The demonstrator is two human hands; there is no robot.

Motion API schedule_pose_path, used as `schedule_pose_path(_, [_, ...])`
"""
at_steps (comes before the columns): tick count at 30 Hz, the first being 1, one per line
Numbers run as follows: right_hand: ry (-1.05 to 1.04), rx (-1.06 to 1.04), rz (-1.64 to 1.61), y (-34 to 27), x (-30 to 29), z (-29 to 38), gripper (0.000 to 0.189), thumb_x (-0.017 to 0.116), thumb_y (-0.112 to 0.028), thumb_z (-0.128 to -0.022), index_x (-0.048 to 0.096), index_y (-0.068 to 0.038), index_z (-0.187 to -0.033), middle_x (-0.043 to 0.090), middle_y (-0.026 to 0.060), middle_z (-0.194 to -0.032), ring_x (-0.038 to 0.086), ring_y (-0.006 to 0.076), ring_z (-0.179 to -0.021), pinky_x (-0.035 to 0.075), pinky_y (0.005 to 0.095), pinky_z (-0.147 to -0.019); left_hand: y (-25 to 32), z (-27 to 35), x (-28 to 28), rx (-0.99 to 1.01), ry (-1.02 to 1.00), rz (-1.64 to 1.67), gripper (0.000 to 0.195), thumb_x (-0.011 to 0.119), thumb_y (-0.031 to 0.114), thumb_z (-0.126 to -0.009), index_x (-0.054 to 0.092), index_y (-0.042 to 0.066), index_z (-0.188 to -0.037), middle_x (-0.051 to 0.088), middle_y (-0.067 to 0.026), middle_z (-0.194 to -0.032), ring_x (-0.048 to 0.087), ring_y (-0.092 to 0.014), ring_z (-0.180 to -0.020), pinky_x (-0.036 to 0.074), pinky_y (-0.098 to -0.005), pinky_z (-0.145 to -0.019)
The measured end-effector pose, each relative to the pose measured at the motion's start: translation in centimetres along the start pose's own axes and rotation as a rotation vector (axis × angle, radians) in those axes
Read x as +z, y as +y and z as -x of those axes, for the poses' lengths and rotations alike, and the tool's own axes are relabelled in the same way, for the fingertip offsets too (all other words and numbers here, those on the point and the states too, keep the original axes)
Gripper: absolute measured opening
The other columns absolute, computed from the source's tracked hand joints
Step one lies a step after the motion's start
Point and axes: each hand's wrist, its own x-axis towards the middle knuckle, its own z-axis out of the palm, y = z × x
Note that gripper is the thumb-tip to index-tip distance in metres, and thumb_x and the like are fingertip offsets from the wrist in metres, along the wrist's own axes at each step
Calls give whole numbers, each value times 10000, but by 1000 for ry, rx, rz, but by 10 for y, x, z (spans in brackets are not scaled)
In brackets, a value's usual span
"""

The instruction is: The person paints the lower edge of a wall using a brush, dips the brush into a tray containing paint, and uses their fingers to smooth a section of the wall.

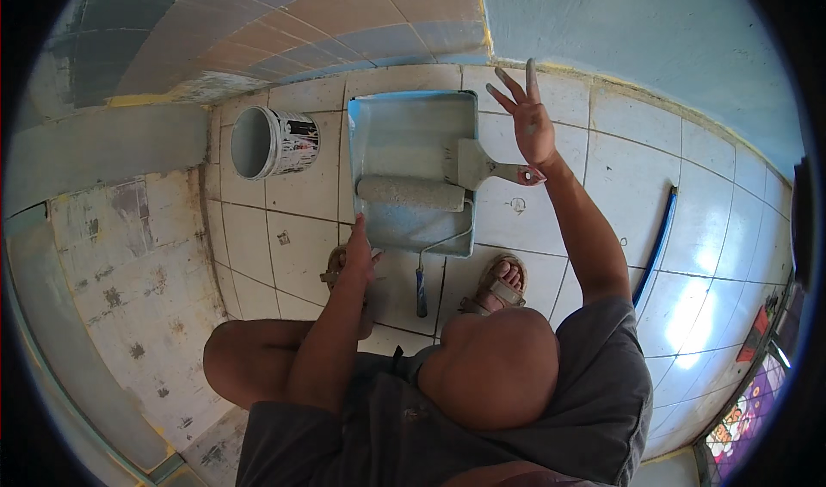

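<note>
A blue paint tray (413, 125) coated with grey-blue paint lies on the tiled floor before me. Across it rests a paint roller (411, 193), its blue handle sticking out over the near edge. A wide flat paintbrush (481, 165) lies over the tray's right rim, bristles inward. My left hand (361, 255) is beside the tray's near left corner, a fingertip at the rim; I cannot tell whether it grips the rim. My right hand (533, 122) is raised right of the tray, fingers spread and paint-stained, holding nothing. The brush handle's end shows beside my right wrist.
A paint-smeared white bucket (293, 142) lies on its side left of the tray. Walls border the floor at the left, the far side and the right. A blue strip or tube (657, 245) lies on the tiles at right. My sandalled feet are near the tray.
</note>
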Motion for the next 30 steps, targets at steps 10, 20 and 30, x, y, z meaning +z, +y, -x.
schedule_pose_path(10, [-265, 57, 477, 5, 24, -15, 966, 368, -137, -849, -171, -127, -1651, 171, 210, -1723, 442, 410, -1470, 354, 514, -1194, 3, -1, -5, -30, 38, -56, 907, 575, 716, -947, 299, 191, -1633, 394, -102, -1586, 422, -333, -1379, 382, -498, -1103])
schedule_pose_path(20, [-207, -249, 729, 40, 3, 13, 1008, 453, -33, -791, -71, -36, -1652, 187, 249, -1704, 433, 440, -1465, 226, 511, -1269, 0, -9, -11, -21, 29, -50, 922, 578, 720, -942, 303, 170, -1630, 405, -118, -1575, 442, -315, -1355, 389, -471, -1088])
schedule_pose_path(30, [-35, -50, 345, 24, 28, 0, 978, 391, -42, -865, -193, -115, -1645, 96, 254, -1726, 343, 437, -1520, 384, 439, -1152, 1, -7, -14, -14, -4, -45, 898, 590, 714, -940, 341, 170, -1611, 436, -102, -1546, 463, -309, -1331, 381, -450, -1090])
